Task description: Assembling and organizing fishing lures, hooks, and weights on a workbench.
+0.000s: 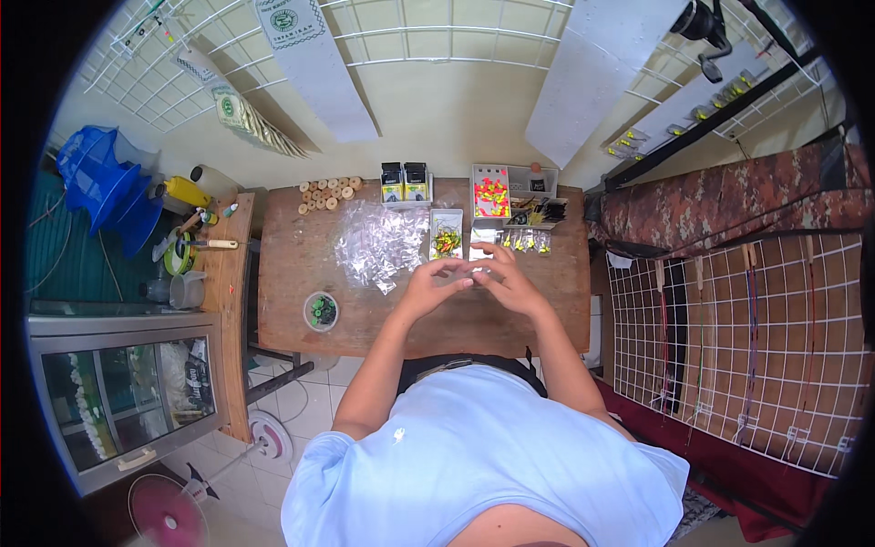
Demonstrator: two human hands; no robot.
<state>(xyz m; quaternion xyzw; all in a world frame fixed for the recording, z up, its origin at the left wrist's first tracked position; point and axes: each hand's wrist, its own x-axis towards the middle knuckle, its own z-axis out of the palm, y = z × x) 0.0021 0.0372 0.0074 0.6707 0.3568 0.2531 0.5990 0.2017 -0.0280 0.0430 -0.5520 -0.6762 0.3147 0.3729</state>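
Over the wooden table, both of my hands come together at the fingertips in front of me. My left hand [432, 290] is closed in a pinch, thumb toward the right. Opposite it, my right hand [512, 286] pinches too, its index finger raised. Between them shows a small pale, see-through piece that looks like a small clear plastic bag [471, 269]; the fingers cover most of it. Just beyond stands a white tray [447, 216] of small red, yellow and green pieces. A spread of clear plastic bags [378, 244] lies left of it. Several filled packets [527, 241] lie to the right.
On the wooden table [292, 264], a tub of green pieces [321, 312] stands at the left. Wooden spools [319, 193], small boxes [406, 187] and a divided tray with bright pieces [492, 196] line the back. A wire rack [738, 346] flanks the right side.
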